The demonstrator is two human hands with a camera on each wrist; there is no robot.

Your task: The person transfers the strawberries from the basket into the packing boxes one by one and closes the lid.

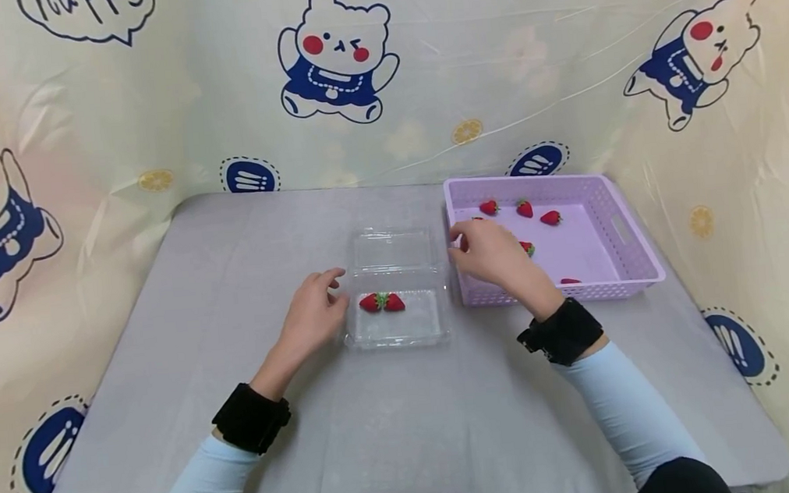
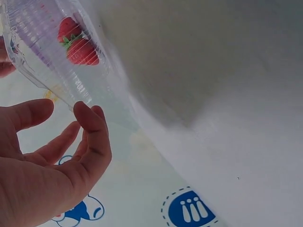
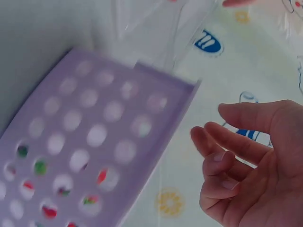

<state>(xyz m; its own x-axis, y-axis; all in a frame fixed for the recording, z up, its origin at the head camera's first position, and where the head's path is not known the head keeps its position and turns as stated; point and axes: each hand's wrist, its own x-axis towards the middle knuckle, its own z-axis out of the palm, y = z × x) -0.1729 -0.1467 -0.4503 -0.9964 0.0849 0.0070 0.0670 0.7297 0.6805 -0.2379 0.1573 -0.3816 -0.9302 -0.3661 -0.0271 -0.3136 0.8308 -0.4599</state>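
Note:
A clear plastic clamshell box (image 1: pixel 402 332) lies open on the table, its lid (image 1: pixel 391 248) folded back. Two red strawberries (image 1: pixel 371 303) sit in its base with their green tops together. My left hand (image 1: pixel 311 308) is at the box's left edge; in the left wrist view its bent fingertips (image 2: pixel 81 113) are right by the plastic and nothing is gripped. Over the left rim of a purple basket (image 1: pixel 591 237) hovers my right hand (image 1: pixel 494 252). The right wrist view shows its thumb and loosely bent fingers (image 3: pixel 236 142) apart, with nothing between them.
Several strawberries (image 1: pixel 551 218) are scattered in the basket, some partly hidden by my right hand and the near wall. The basket stands just right of the box on a grey-covered table (image 1: pixel 382 428). A printed curtain (image 1: pixel 435 63) hangs behind and along the sides.

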